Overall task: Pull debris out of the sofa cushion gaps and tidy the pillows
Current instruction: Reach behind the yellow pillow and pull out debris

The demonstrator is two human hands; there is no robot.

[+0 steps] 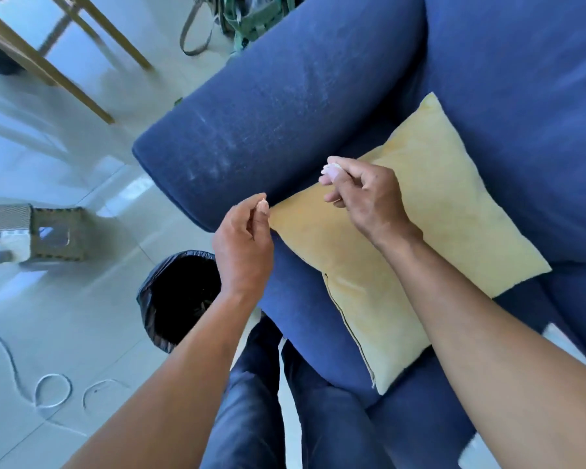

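A yellow pillow (410,238) lies flat on the seat of a blue sofa (521,113), against the dusty armrest (271,123). My left hand (242,242) hovers at the pillow's near-left corner, fingers curled with the fingertips pinched together; whether a small bit is between them I cannot tell. My right hand (366,198) is above the pillow, fingers pinched on a small pale scrap of debris (332,169).
A bin lined with a black bag (180,296) stands on the tiled floor just left of my left forearm. A grey stool (53,233), wooden table legs (65,66), a green bag (251,18) and a white cable (48,390) are on the floor.
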